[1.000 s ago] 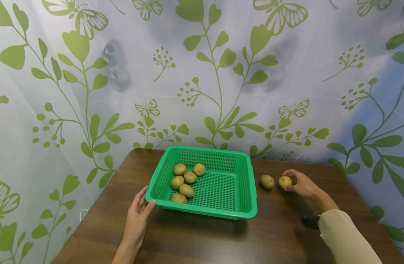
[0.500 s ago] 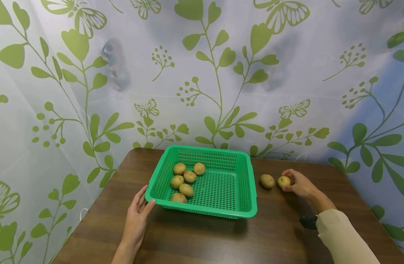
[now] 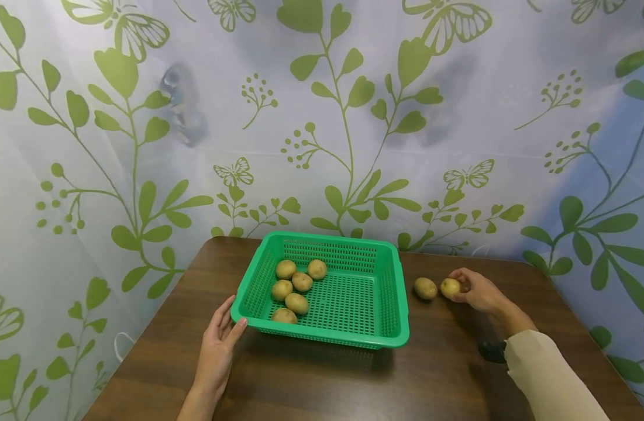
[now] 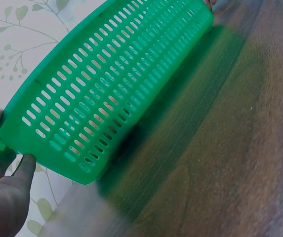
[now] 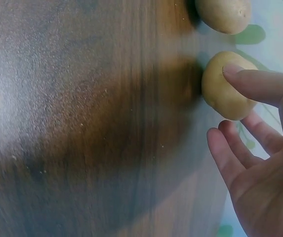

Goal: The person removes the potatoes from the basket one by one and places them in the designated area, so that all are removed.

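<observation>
A green plastic basket (image 3: pixel 353 338) with slotted sides sits on the table, several potatoes (image 3: pixel 298 303) gathered in its left half. At its near left corner my left hand (image 3: pixel 216 345) grips the rim; the left wrist view has the thumb and fingers of that hand (image 4: pixel 8 197) on either side of the basket's edge (image 4: pixel 82 98). To the right of the basket, my right hand (image 3: pixel 482 294) pinches a potato (image 3: pixel 450 287) between thumb and fingers. Another potato (image 3: pixel 425 288) lies between it and the basket. Both potatoes show in the right wrist view, the pinched potato (image 5: pixel 225 91) under my thumb.
The brown wooden table (image 3: pixel 322 386) ends at a hanging sheet (image 3: pixel 322 146) printed with green leaves and butterflies. A dark object (image 3: pixel 492 352) shows by my right wrist, beside the light sleeve (image 3: pixel 553 374).
My right hand and the potato in it have shifted slightly left, closer to the other loose potato. The left hand and the basket stay in place.
</observation>
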{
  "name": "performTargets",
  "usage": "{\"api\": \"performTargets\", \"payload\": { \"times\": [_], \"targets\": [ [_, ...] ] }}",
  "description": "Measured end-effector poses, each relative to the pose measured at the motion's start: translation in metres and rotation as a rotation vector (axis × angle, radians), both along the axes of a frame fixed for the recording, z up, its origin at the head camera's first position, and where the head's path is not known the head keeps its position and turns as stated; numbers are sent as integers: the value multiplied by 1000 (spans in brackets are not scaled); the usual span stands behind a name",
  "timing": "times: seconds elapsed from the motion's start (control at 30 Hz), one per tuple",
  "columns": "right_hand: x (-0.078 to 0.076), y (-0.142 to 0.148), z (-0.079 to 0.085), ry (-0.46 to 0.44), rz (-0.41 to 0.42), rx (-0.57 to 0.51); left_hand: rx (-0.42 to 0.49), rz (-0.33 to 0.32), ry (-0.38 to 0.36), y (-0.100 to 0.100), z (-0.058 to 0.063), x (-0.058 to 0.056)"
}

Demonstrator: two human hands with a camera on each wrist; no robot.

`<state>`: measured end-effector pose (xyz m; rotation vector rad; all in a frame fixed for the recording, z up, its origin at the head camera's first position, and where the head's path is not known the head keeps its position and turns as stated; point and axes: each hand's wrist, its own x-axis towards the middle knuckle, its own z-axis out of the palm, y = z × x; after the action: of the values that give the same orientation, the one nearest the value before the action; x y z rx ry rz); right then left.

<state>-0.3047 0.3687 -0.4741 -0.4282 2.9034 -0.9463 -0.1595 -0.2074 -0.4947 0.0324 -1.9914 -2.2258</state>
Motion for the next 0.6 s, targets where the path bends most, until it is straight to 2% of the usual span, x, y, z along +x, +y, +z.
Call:
{"api": "performTargets", "payload": {
  "times": [0.6],
  "targets": [
    [4, -1, 25, -73, -7, 27, 6, -19, 10, -3, 0, -1]
  ]
}}
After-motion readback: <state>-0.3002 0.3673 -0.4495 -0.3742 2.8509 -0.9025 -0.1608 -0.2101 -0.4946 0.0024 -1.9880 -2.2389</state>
